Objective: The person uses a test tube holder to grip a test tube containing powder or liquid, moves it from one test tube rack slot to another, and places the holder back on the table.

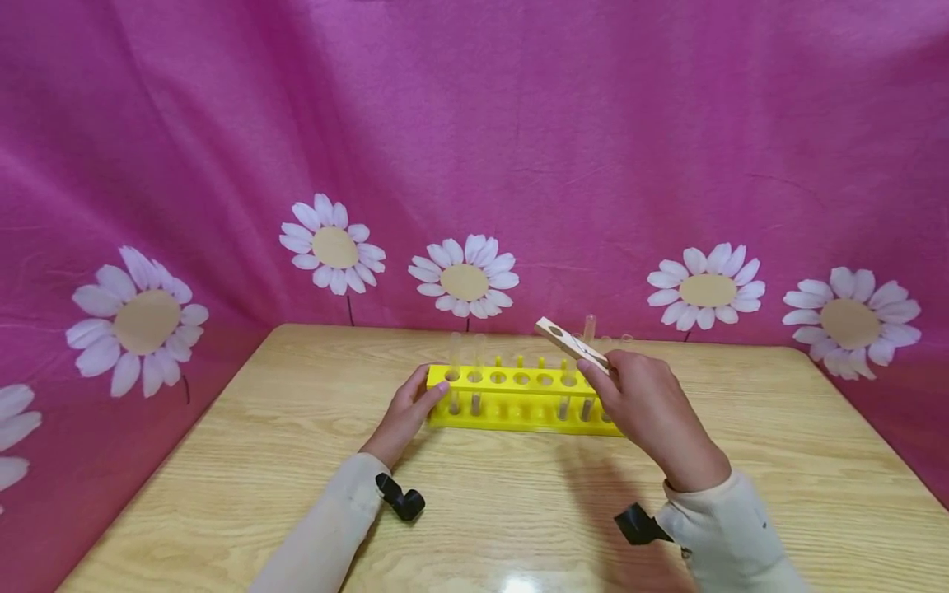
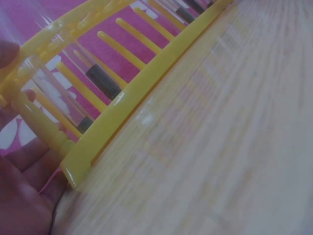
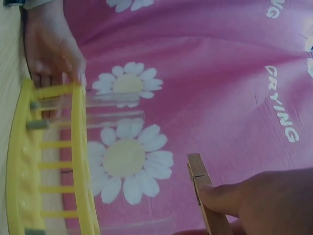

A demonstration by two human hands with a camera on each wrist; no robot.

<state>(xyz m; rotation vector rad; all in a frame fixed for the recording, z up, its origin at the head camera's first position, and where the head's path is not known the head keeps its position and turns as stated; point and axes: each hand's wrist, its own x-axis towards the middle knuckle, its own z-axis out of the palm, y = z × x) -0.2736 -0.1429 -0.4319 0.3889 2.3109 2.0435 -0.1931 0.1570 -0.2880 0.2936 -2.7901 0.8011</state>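
Note:
A yellow test tube rack (image 1: 511,427) stands on the table. My left hand (image 1: 404,416) grips its left end, thumb on the upper bar and fingers round the side. In the left wrist view two clear test tubes (image 2: 102,81) with dark grey contents stand near that end. Several more tubes (image 1: 589,329) stand toward the right end, partly hidden behind my right hand (image 1: 660,412). That hand holds a wooden test tube clamp (image 1: 571,342) above the rack's right part, its tip pointing up and left. The right wrist view shows nothing between the clamp's jaws.
The light wooden table (image 1: 474,511) ends at the back against a pink cloth (image 1: 578,165) printed with white flowers. Vacant holes and yellow pegs (image 2: 139,36) lie along the rack's middle. Black wrist straps (image 1: 404,501) stick out from both sleeves.

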